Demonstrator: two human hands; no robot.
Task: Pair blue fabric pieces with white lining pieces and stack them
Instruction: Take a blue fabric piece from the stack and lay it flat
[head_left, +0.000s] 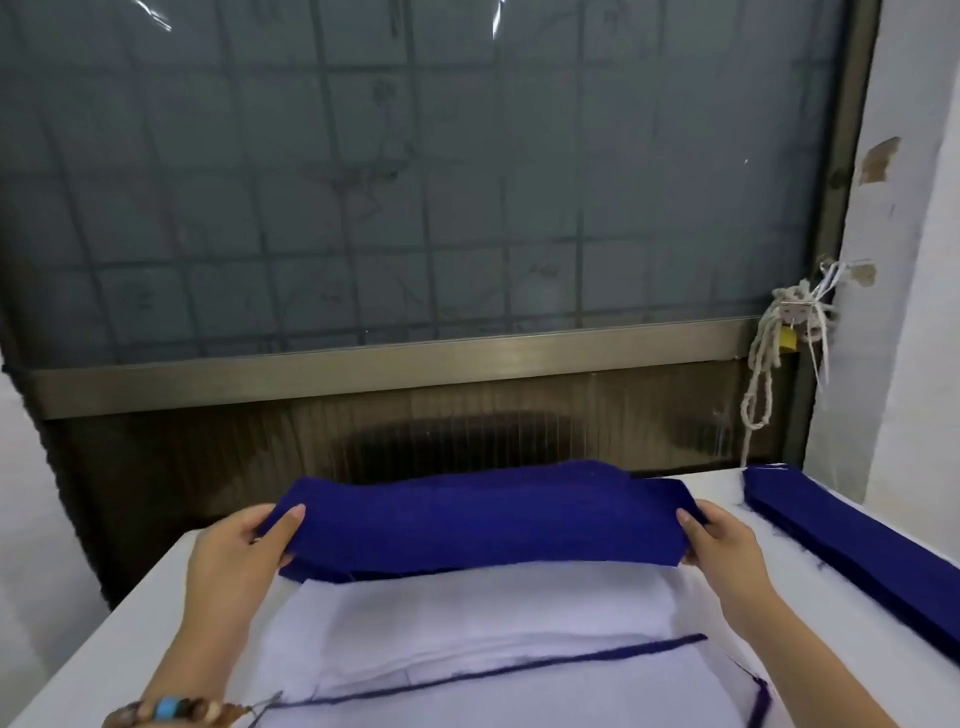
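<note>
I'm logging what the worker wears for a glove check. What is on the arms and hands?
No gloves and no sleeves in view: left hand and right hand are bare. The left wrist carries a beaded bracelet of brown beads with one light blue bead.

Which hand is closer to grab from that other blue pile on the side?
Right. The right hand grips the blue fabric end nearest the side pile. The left hand holds the far end.

Two hands: left hand (244, 545), right hand (719, 535). Two blue fabric stacks: held stack (483, 519), side stack (857, 545). One white lining pile (467, 618).
</note>
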